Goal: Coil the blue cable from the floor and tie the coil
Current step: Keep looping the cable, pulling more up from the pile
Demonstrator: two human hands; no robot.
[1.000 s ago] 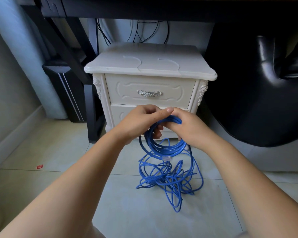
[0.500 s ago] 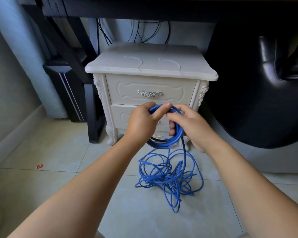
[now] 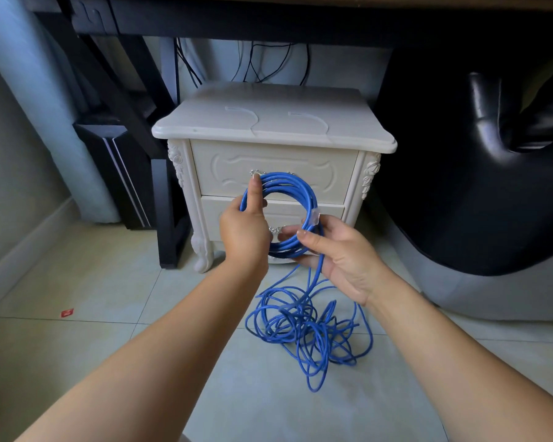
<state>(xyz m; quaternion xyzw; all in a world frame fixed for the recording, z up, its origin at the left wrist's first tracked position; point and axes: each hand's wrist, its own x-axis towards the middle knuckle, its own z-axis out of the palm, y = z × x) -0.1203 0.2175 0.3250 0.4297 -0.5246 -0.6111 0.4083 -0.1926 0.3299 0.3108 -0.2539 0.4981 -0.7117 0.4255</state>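
While our left hand (image 3: 245, 231) gripped the coil (image 3: 300, 186) at its left, our right hand (image 3: 336, 253) pinched its lower right, the ring standing upright. The loose cable (image 3: 300, 327) hung from the right hand to the floor (image 3: 109, 314) below, nearer that hand.

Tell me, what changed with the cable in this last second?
The coil went from hanging below the hands to standing upright, mostly above them. The hands parted: the left hand now grips its left side, the right hand its lower right. The loose tangle and the cabinet stayed put.
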